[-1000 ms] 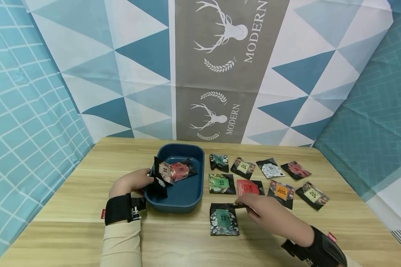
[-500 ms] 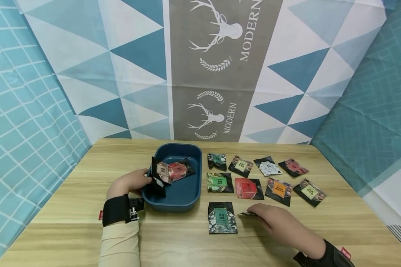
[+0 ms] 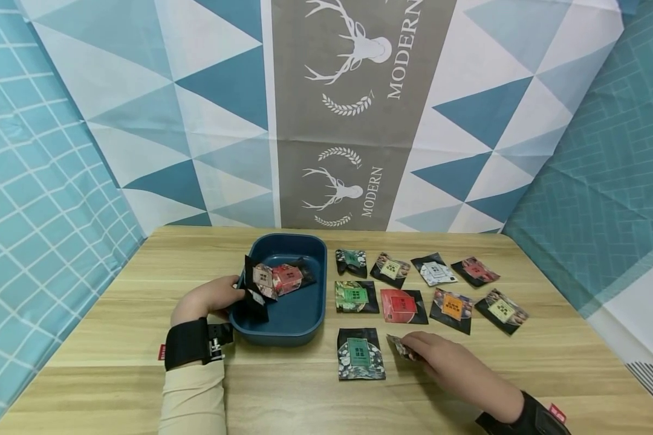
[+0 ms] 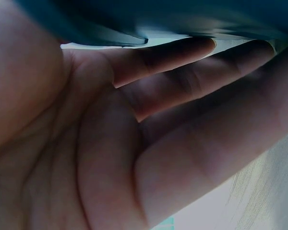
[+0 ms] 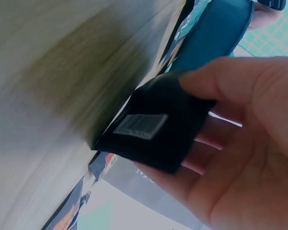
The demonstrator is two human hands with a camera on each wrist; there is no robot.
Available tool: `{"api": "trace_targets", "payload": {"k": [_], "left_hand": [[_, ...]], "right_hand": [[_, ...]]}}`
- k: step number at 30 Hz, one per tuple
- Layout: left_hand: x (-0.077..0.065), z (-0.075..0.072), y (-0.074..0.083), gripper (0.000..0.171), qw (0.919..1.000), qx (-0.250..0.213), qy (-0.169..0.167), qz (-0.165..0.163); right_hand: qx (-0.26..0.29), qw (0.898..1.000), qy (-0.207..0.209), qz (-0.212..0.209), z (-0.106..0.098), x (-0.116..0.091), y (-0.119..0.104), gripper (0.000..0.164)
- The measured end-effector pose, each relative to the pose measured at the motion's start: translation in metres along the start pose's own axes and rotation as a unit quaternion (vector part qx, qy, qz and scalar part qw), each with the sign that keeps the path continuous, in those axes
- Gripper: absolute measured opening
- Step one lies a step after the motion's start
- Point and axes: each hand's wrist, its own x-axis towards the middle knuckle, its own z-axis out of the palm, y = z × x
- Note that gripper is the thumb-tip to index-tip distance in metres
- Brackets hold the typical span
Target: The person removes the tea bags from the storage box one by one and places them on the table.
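Observation:
My right hand (image 3: pixel 441 362) pinches a small black sachet (image 3: pixel 402 347) between thumb and fingers, tilted just above the wooden table. In the right wrist view, the sachet's dark back (image 5: pixel 149 127) with a pale barcode label faces the camera. Flat to its left lies a black sachet with a green label (image 3: pixel 361 354). At the left rim of a blue plastic bin (image 3: pixel 299 326), my left hand (image 3: pixel 209 299) grips the wall, its fingers stretching along the outside in the left wrist view. Inside the bin are a red sachet (image 3: pixel 287 279), a brown-labelled one (image 3: pixel 263 280) and dark ones leaning on the left wall.
Two rows of sachets lie right of the bin, among them a green one (image 3: pixel 356 296), a red one (image 3: pixel 404 306), an orange-labelled one (image 3: pixel 451 310) and a white-labelled one (image 3: pixel 434 270). Patterned cloth (image 3: pixel 223 121) hangs behind the table (image 3: pixel 283 393).
My right hand has moved right, away from the green-labelled sachet, and the sachet in it has tipped so more of its face shows. The left hand keeps its place on the bin.

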Motion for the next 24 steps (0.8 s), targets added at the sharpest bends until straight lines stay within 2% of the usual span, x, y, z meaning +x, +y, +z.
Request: {"api": "trace_targets", "payload": {"k": [11,21,24], "left_hand": [[-0.0034,0.0004,0.0048,0.041,1.0000,0.002,0.003,0.000],[-0.0025,-0.0008,0.0033,0.044,0.9999,-0.007,-0.007,0.004],[-0.0023,-0.0006,0.0029,0.045,1.0000,-0.005,-0.007,0.003]], "right_hand": [[-0.017,1.000,-0.002,0.008,0.0044,0.0025,-0.0015,0.041],[-0.014,0.999,-0.026,-0.031,0.0075,-0.0015,0.0002,0.049],[-0.009,0.999,-0.039,-0.030,0.0084,-0.0019,0.0010,0.052]]}}
